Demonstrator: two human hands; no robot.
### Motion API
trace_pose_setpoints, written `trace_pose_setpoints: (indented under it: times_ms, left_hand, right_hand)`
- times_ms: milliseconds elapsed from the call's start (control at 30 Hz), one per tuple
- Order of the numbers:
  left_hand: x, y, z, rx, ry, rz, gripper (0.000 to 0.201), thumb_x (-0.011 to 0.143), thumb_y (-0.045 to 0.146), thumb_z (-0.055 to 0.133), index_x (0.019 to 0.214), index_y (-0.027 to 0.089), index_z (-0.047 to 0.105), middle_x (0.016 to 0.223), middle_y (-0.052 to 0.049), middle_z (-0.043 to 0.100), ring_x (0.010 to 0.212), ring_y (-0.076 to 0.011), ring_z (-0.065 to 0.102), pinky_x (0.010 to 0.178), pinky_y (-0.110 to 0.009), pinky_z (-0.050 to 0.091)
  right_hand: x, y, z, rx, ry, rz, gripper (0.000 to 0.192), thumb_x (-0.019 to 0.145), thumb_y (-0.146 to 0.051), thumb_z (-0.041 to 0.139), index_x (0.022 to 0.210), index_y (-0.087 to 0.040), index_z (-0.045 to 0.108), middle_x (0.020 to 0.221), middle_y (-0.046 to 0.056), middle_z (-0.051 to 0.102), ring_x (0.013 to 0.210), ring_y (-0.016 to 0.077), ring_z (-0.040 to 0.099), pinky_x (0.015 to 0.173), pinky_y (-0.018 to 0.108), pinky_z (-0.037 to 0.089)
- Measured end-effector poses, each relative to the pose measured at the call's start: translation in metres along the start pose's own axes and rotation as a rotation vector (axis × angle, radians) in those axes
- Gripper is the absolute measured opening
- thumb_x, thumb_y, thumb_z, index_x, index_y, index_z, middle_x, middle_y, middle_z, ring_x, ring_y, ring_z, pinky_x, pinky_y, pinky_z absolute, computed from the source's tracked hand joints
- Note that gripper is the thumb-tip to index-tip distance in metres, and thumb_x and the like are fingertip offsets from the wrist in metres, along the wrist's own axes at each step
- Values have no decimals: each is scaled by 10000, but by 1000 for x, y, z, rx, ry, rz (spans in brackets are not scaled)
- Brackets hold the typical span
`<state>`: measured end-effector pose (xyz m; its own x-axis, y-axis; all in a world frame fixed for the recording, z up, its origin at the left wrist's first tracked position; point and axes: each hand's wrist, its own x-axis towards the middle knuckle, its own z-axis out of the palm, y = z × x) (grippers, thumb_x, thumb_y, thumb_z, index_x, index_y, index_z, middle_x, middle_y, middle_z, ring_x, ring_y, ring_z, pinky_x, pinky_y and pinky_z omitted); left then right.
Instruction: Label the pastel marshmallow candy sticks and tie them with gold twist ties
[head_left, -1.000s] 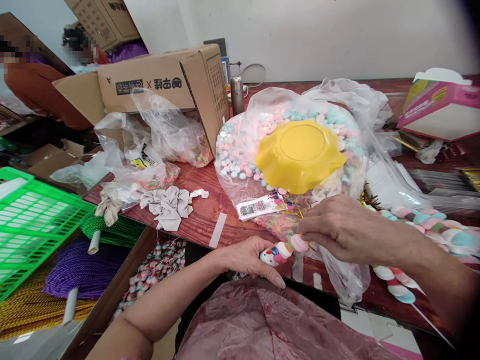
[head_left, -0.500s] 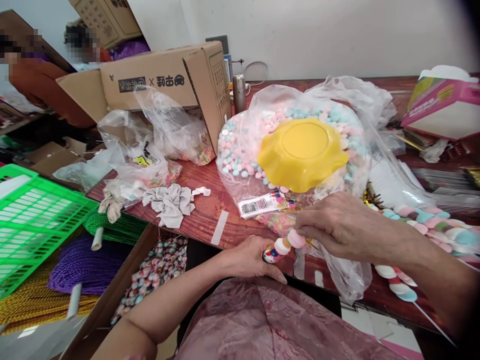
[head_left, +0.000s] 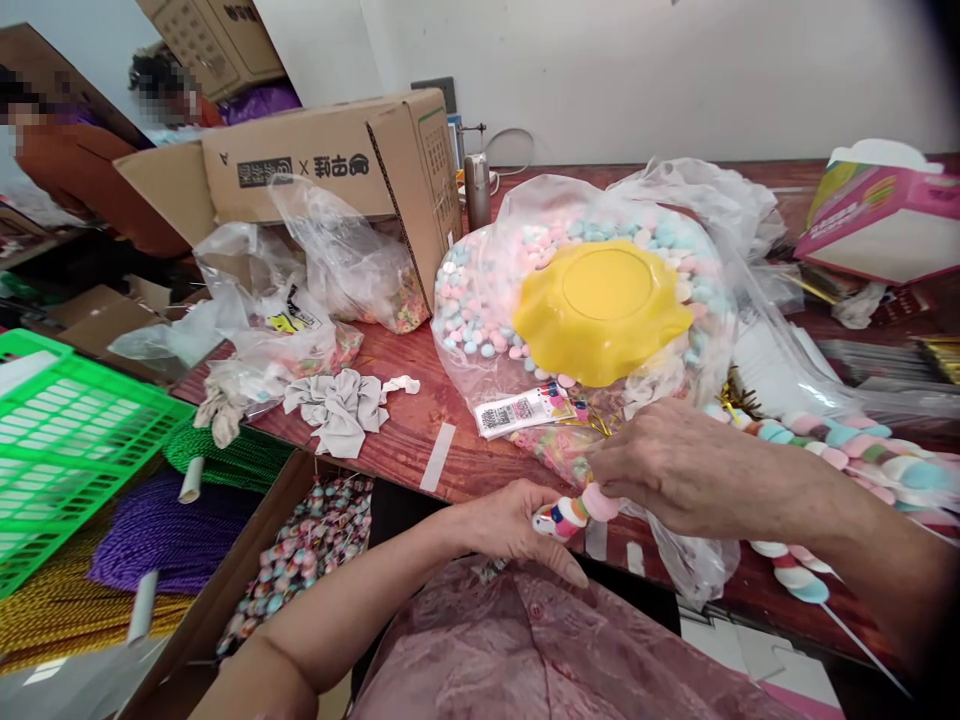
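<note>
- The left hand lay low at the near edge of the table, palm turned down, forearm reaching in from the lower left.
- Its fingers were curled shut around the lower end of a candy skewer; the thumb pointed to the right, along the table edge.
- The right hand came in from the right, wrist level, back of the hand upward, forearm above the table edge.
- Its fingers were pinched narrow on the pink top piece of the candy skewer, thumb and forefinger tips meeting there.
- The candy skewer was held between both hands, tilted, just over the table's near edge and above the person's lap.
- Just behind the hands lay a clear bag of pastel candies with a yellow bowl upside down on it.
- A label card lay on the table, near the bag.
- Finished skewers lay to the right, beyond the right forearm.
- A cardboard box stood at the rear left.
</note>
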<state>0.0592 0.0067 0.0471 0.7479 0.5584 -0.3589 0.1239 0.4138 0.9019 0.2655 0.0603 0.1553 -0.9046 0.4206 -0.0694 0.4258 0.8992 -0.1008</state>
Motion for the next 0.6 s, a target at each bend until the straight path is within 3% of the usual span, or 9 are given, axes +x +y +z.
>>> trace_pose_setpoints:
  times_ms: [100, 200, 267, 400, 600]
  left_hand:
    - [4, -2, 2, 8, -67, 34, 453, 596, 392, 871, 660, 164, 485, 610, 79, 442, 575, -61, 367, 525, -207, 283]
    - [4, -3, 2, 16, -77, -26, 453, 616, 444, 851, 689, 173, 495, 596, 76, 465, 530, -66, 401, 497, -211, 306]
    - [3, -1, 0, 30, -33, -59, 432, 642, 458, 835, 752, 174, 529, 620, 76, 475, 526, -67, 425, 501, -208, 332]
    - [1, 6, -3, 133, 61, 81, 330, 727, 386, 794, 885, 156, 617, 733, 54, 507, 638, -64, 440, 596, -190, 373]
    - [3, 21, -6, 230, 30, 106, 339, 800, 376, 725, 1049, 159, 648, 829, 11, 586, 721, -110, 519, 682, -224, 443]
  right_hand:
    - [5, -4, -2, 78, -75, 20, 181, 848, -157, 523, 686, -202, 588, 613, 9, 604, 594, 154, 532, 576, 297, 187]
    - [8, -6, 1, 79, -150, 40, 165, 838, -141, 535, 699, -201, 600, 629, 9, 613, 572, 147, 520, 557, 296, 181]
    - [7, -5, 3, 47, -138, 32, 153, 819, -124, 543, 699, -199, 600, 606, 2, 596, 528, 140, 479, 544, 296, 167]
    - [-1, 3, 0, 14, -49, -22, 147, 788, -110, 550, 688, -206, 598, 529, -18, 535, 490, 134, 421, 539, 293, 149]
    - [-8, 16, -5, -60, -71, -40, 209, 794, -111, 537, 624, -213, 602, 512, -6, 548, 473, 131, 372, 530, 304, 113]
